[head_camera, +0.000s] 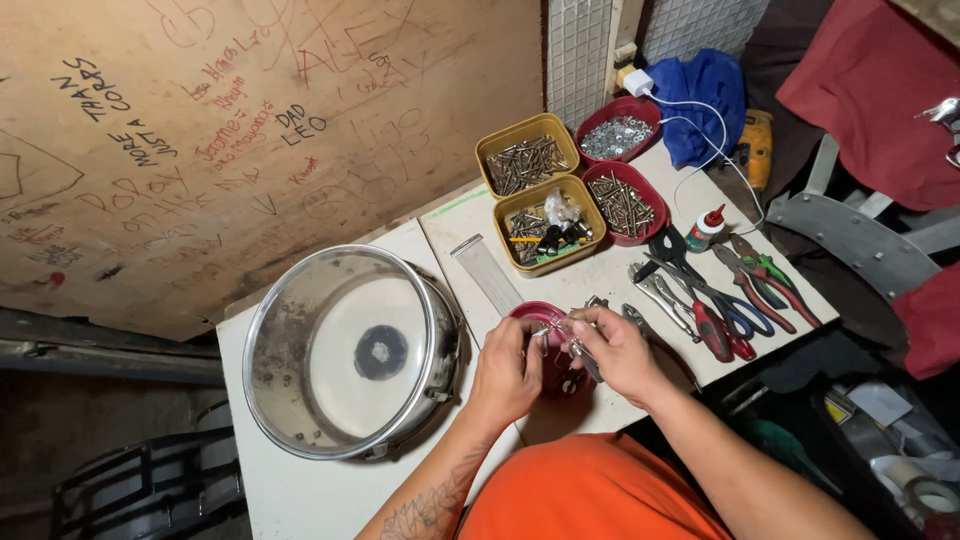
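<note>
My left hand (508, 368) and my right hand (618, 350) meet over a small dark red bowl (532, 314) on the white table (300, 490). Both pinch a small metal part (562, 333) between the fingertips; its exact shape is too small to tell. The right hand also grips a slim metal tool (585, 362) that points down toward me. To the left of my hands lies a snare drum (352, 352) with a chrome rim and a clear head. A strip of snare wires (486, 274) lies just beyond the red bowl.
Two yellow tubs (527, 160) and two red bowls (622, 136) of screws and nuts stand at the back. Several pliers and scissors (722, 296) lie at the right, beside a small glue bottle (706, 228). A scribbled board leans behind; a white charger cable runs along the back right.
</note>
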